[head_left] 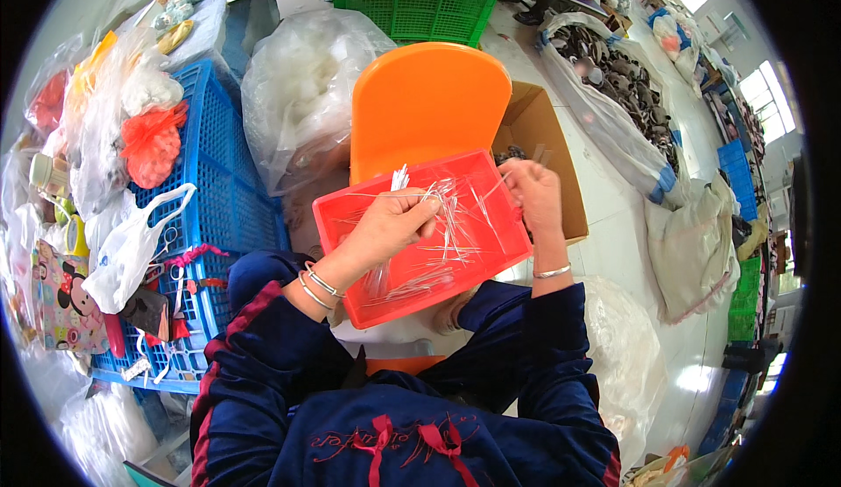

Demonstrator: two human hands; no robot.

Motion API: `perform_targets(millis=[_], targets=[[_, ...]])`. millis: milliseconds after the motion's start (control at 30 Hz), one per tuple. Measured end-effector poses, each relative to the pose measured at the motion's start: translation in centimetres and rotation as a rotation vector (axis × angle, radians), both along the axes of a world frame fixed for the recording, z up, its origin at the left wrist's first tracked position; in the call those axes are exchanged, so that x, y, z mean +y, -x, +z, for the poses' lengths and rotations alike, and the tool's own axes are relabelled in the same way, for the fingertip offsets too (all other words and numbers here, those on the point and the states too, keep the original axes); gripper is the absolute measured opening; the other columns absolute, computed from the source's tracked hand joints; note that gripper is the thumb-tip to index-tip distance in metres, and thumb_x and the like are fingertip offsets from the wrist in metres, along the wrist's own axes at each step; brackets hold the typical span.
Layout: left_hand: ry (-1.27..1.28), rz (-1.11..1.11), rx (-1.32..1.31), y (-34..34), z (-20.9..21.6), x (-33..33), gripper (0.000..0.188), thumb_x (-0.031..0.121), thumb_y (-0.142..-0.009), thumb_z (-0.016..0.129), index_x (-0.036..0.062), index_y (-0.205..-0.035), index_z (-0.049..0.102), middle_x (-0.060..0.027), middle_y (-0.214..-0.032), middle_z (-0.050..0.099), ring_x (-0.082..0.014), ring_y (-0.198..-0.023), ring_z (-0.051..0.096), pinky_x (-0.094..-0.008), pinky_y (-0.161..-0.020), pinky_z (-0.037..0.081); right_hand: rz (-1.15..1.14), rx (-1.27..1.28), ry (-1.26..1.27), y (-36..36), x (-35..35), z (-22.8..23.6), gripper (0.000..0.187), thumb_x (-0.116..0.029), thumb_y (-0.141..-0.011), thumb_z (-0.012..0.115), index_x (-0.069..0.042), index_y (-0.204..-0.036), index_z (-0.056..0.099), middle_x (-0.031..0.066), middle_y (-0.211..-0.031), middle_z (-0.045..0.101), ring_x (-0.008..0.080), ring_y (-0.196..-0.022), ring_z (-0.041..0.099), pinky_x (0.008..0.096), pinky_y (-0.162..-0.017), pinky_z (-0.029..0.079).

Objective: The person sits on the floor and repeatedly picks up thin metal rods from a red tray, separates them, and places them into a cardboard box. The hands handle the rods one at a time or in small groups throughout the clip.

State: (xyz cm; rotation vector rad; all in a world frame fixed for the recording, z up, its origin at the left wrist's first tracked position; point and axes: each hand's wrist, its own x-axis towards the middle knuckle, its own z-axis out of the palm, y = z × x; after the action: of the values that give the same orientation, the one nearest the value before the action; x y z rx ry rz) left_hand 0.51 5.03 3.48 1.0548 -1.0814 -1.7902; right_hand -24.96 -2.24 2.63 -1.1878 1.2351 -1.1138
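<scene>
A shallow red plastic tray lies tilted over my lap, its far side by an orange chair. Thin white plastic strips are scattered inside it. Over the tray, my left hand is closed around a bunch of the same strips, whose ends stick out past the fingers. Beside the tray's right rim, my right hand has thumb and fingers pinched together, slightly blurred. A faint thin line runs near those fingertips, but what they hold is too fine to make out.
A cardboard box with dark pieces stands behind my right hand. On the left is a blue plastic crate hung with bags and scissors. A clear sack and a green crate stand farther back; an open sack of dark items lies right.
</scene>
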Motion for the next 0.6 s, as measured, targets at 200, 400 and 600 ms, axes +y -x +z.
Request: perform_targets(millis=[200, 400, 600], targets=[[0.043, -0.002, 0.019, -0.1, 0.1, 0.1, 0.021, 0.022, -0.096, 0.055, 0.004, -0.094, 0.066, 0.0045, -0.067, 0.056, -0.0025, -0.056, 0.043, -0.0194, -0.051, 0.034, 0.113, 0.285, 0.028, -3.3, 0.9, -2.2, 0.023, -0.017, -0.092, 0.063, 0.003, -0.104, 0.067, -0.0031, -0.077, 0.062, 0.0047, -0.067, 0.052, 0.0216, -0.061, 0.043], [0.176, 0.012, -0.107, 0.1, -0.4, 0.1, 0.02, 0.021, -0.095, 0.058, 0.0033, -0.093, 0.066, 0.0037, -0.069, 0.057, -0.0025, -0.06, 0.046, -0.0196, -0.053, 0.036, 0.408, -0.034, -0.087, -5.5, 3.7, 1.1, 0.013, -0.012, -0.091, 0.063, 0.0, -0.096, 0.067, -0.0029, -0.08, 0.062, 0.0028, -0.068, 0.051, 0.0178, -0.061, 0.042], [0.122, -0.032, -0.236, 0.2, -0.5, 0.0, 0.023, 0.025, -0.095, 0.059, 0.0046, -0.096, 0.069, 0.0035, -0.069, 0.057, -0.0019, -0.059, 0.045, -0.0173, -0.051, 0.034, 0.34, -0.1, -0.052, -5.0, 3.5, 1.0, 0.009, -0.009, -0.091, 0.064, 0.0, -0.09, 0.062, -0.0005, -0.076, 0.062, 0.0016, -0.063, 0.05, 0.0174, -0.055, 0.039]])
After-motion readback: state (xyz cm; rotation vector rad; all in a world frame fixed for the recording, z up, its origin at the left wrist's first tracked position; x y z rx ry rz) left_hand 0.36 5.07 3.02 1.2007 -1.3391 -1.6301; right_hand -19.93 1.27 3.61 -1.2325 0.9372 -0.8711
